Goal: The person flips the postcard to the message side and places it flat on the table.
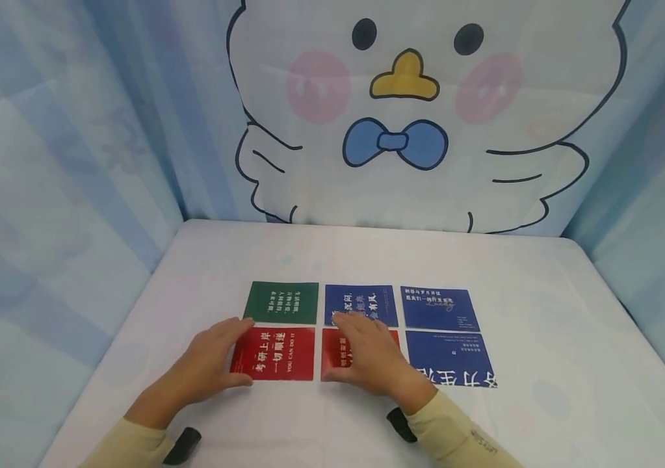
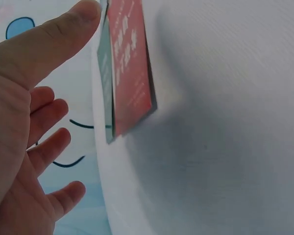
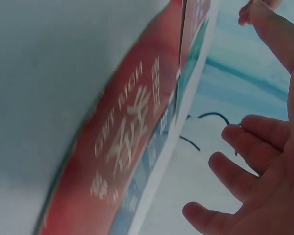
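Note:
Several printed cards lie flat in two rows of three on the white table. My left hand (image 1: 206, 364) is at the left edge of the front-left red card (image 1: 285, 354), thumb and fingers spread apart. Over the front-middle red card (image 1: 332, 354) is my right hand (image 1: 376, 357), hiding much of it. Both wrist views show relaxed, parted fingers holding nothing; whether they touch the cards is unclear. Behind the red cards lie a green card (image 1: 282, 302) and a blue card (image 1: 361, 299). Two more blue cards, one at the back (image 1: 439, 309) and one in front (image 1: 449, 357), form the right column.
The white cloth-covered table (image 1: 543, 312) has a rounded back edge. A curtain with a cartoon bird (image 1: 408, 78) hangs behind it, and pale blue curtains (image 1: 75, 195) flank both sides. Black wrist straps (image 1: 182, 446) show beside the cream sleeves.

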`<control>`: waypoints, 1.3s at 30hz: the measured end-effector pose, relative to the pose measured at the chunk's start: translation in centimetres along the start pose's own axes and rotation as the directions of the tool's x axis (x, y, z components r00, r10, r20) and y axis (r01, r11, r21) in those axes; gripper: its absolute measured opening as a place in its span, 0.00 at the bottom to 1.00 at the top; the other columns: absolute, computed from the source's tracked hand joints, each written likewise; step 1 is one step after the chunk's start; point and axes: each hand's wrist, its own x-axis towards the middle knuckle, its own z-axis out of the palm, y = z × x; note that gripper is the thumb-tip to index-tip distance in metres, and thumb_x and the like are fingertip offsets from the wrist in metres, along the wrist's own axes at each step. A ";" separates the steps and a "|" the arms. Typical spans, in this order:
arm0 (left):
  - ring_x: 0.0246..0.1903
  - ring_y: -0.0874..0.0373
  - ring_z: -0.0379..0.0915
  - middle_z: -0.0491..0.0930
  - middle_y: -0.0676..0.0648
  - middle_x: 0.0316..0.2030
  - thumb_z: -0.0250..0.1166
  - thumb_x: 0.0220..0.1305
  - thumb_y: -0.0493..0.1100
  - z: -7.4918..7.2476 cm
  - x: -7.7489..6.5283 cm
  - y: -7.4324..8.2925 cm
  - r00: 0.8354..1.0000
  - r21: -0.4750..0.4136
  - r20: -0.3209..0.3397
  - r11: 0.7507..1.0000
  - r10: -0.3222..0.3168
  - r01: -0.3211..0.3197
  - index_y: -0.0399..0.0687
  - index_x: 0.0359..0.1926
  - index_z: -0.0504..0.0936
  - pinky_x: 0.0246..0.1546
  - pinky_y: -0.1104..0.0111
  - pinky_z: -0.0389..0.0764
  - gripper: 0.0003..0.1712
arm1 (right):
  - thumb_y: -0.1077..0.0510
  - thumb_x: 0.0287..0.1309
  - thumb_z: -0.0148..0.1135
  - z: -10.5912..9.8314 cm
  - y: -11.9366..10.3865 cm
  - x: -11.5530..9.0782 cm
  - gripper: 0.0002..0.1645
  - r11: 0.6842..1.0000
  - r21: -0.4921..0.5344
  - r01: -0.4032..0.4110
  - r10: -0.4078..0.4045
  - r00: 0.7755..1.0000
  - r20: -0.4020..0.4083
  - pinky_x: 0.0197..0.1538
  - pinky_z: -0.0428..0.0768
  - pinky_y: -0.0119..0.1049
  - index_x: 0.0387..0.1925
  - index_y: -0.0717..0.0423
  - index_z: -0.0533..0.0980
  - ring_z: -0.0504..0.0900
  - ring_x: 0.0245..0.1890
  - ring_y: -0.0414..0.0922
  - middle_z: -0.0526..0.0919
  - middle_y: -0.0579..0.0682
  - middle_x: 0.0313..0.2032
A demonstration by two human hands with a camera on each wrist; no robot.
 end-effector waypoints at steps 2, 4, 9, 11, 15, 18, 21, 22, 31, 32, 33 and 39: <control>0.65 0.40 0.63 0.72 0.39 0.64 0.85 0.39 0.46 0.1 0.0 -0.2 1.000 -0.006 0.019 1.000 -0.016 0.016 0.43 0.69 0.69 0.58 0.40 0.70 0.55 | 0.40 0.43 0.79 0.6 -0.3 0.4 0.55 1.000 0.015 -0.002 0.002 1.000 0.031 0.65 0.62 0.65 0.70 0.56 0.67 0.65 0.69 0.56 0.73 0.53 0.66; 0.64 0.41 0.64 0.73 0.40 0.62 0.85 0.39 0.46 0.2 0.0 -0.4 0.999 -0.009 0.030 0.999 -0.033 0.034 0.43 0.68 0.70 0.58 0.39 0.69 0.53 | 0.41 0.43 0.79 1.2 -0.7 0.8 0.55 1.000 0.022 -0.004 0.003 0.998 0.060 0.66 0.62 0.65 0.70 0.56 0.67 0.65 0.69 0.56 0.73 0.53 0.66; 0.64 0.41 0.64 0.75 0.41 0.60 0.85 0.39 0.47 0.4 0.1 -1.0 0.997 -0.007 0.051 0.998 -0.060 0.060 0.44 0.66 0.72 0.59 0.38 0.65 0.51 | 0.40 0.44 0.79 2.0 -1.5 1.6 0.54 1.000 0.025 -0.019 0.016 0.992 0.123 0.68 0.59 0.63 0.71 0.54 0.67 0.64 0.70 0.54 0.73 0.50 0.66; 0.64 0.41 0.64 0.75 0.41 0.60 0.85 0.38 0.47 0.4 0.2 -1.2 0.996 0.000 0.057 0.998 -0.064 0.064 0.45 0.66 0.72 0.59 0.38 0.65 0.51 | 0.41 0.45 0.78 2.4 -1.7 1.9 0.53 0.999 0.018 -0.029 0.026 0.989 0.147 0.69 0.57 0.63 0.71 0.53 0.67 0.63 0.71 0.54 0.73 0.50 0.66; 0.64 0.40 0.64 0.75 0.40 0.60 0.85 0.38 0.47 0.5 0.3 -1.5 0.995 0.010 0.069 0.997 -0.074 0.073 0.44 0.67 0.72 0.59 0.39 0.65 0.52 | 0.41 0.46 0.78 3.0 -1.8 2.3 0.52 0.999 -0.005 -0.050 0.050 0.981 0.185 0.70 0.53 0.64 0.71 0.51 0.67 0.59 0.73 0.54 0.73 0.50 0.66; 0.64 0.39 0.64 0.74 0.39 0.61 0.84 0.40 0.46 0.7 0.3 -1.6 0.994 0.011 0.079 0.997 -0.078 0.077 0.42 0.67 0.72 0.59 0.39 0.65 0.51 | 0.43 0.46 0.78 3.2 -1.9 2.5 0.51 0.997 -0.022 -0.069 0.072 0.976 0.205 0.70 0.52 0.64 0.70 0.51 0.68 0.57 0.73 0.54 0.73 0.50 0.65; 0.64 0.38 0.64 0.74 0.37 0.61 0.83 0.42 0.45 0.8 0.3 -1.7 0.993 0.008 0.087 0.997 -0.078 0.078 0.41 0.67 0.72 0.59 0.39 0.65 0.50 | 0.45 0.46 0.79 3.2 -2.0 2.6 0.50 0.997 -0.032 -0.076 0.081 0.975 0.209 0.70 0.52 0.64 0.70 0.51 0.69 0.57 0.73 0.54 0.74 0.50 0.65; 0.64 0.38 0.64 0.74 0.37 0.61 0.83 0.43 0.45 0.9 0.3 -1.8 0.993 0.008 0.089 0.997 -0.081 0.081 0.40 0.66 0.72 0.59 0.39 0.65 0.49 | 0.45 0.46 0.79 3.2 -2.1 2.6 0.50 0.996 -0.035 -0.076 0.082 0.974 0.209 0.70 0.52 0.64 0.69 0.51 0.69 0.57 0.73 0.54 0.74 0.50 0.65; 0.61 0.40 0.68 0.76 0.39 0.57 0.82 0.44 0.48 0.6 0.2 -1.8 0.989 0.013 0.109 0.995 -0.096 0.095 0.41 0.63 0.76 0.59 0.40 0.65 0.44 | 0.44 0.50 0.76 2.8 -2.5 2.8 0.41 0.996 -0.082 -0.017 0.035 0.977 0.212 0.69 0.55 0.65 0.65 0.52 0.73 0.66 0.68 0.51 0.77 0.49 0.60; 0.60 0.41 0.69 0.77 0.40 0.57 0.82 0.44 0.49 0.6 0.2 -1.8 0.990 0.012 0.109 0.996 -0.093 0.092 0.41 0.62 0.76 0.58 0.40 0.66 0.43 | 0.45 0.51 0.74 2.8 -2.5 2.8 0.39 0.996 -0.088 -0.005 0.023 0.978 0.206 0.69 0.55 0.64 0.63 0.52 0.74 0.68 0.66 0.50 0.78 0.49 0.59; 0.60 0.41 0.69 0.77 0.40 0.56 0.81 0.44 0.49 0.6 0.2 -1.8 0.990 0.011 0.108 0.996 -0.088 0.087 0.41 0.62 0.77 0.58 0.40 0.66 0.43 | 0.45 0.52 0.73 2.9 -2.6 2.8 0.36 0.996 -0.092 0.004 0.014 0.980 0.198 0.69 0.55 0.64 0.62 0.52 0.75 0.70 0.64 0.50 0.79 0.49 0.57; 0.59 0.42 0.70 0.77 0.41 0.56 0.80 0.44 0.48 0.8 0.1 -1.7 0.992 0.003 0.097 0.997 -0.079 0.079 0.40 0.61 0.77 0.59 0.39 0.65 0.42 | 0.48 0.56 0.68 3.1 -2.6 2.7 0.29 0.997 -0.078 0.011 0.002 0.985 0.171 0.69 0.55 0.64 0.58 0.53 0.78 0.73 0.61 0.49 0.81 0.48 0.53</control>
